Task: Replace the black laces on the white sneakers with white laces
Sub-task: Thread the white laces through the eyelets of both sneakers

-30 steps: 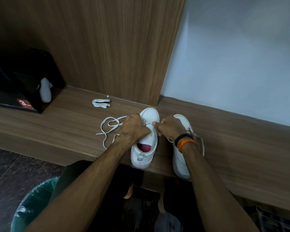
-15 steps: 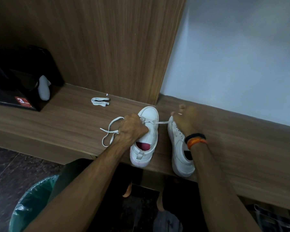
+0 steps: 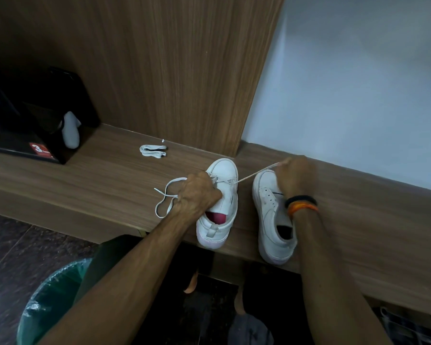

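Head: right hand (image 3: pixel 295 176) farther out, lace (image 3: pixel 255 173) tauter.

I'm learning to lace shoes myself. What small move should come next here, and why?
Probably finish drawing the white lace through: the right hand pinches it taut from the left sneaker's front eyelets, the left hand holds that sneaker, and slack lies looped on the bench.
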